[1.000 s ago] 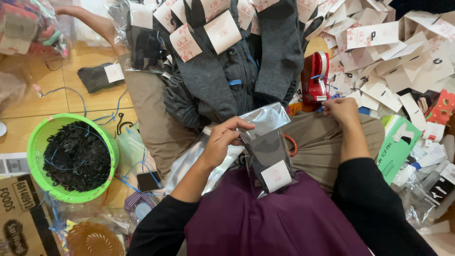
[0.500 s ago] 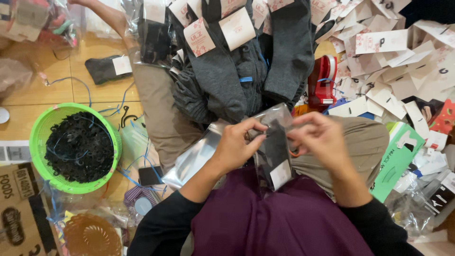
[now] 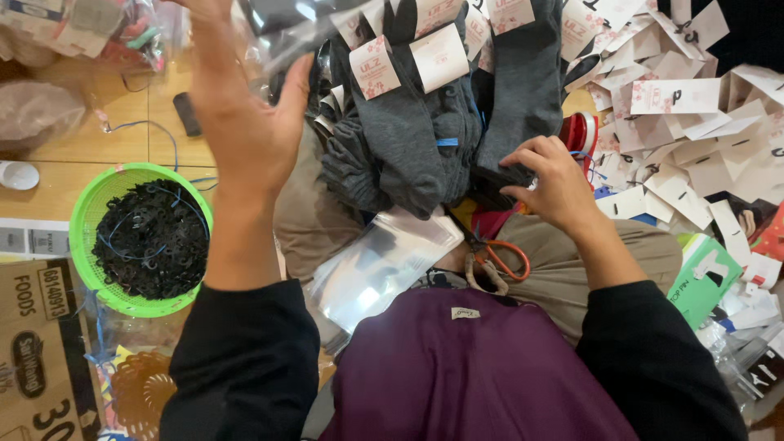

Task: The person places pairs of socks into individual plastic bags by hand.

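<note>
Socks: grey pile (image 3: 425,139) with paper tags, lying at twelve o'clock across the lap.
Right hand: (image 3: 551,184) at two o'clock, fingers curled and pinching the dark edge of one sock in the pile.
Left hand: (image 3: 245,106) raised at ten o'clock, fingers spread, palm against a clear plastic bag (image 3: 302,33) near the top edge.
Plastic sleeves: (image 3: 384,261) stacked on the lap, dead centre.
Scissors: orange handles (image 3: 502,257) just right of the sleeves.
Green basket: (image 3: 90,204) at nine o'clock, full of small black hooks (image 3: 151,245).
Paper tags: white heap (image 3: 694,122) at two o'clock.

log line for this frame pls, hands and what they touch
left hand: raised, open, at clear bag | right hand: gripping dark sock | lap: clear bags, scissors | left: green basket
</note>
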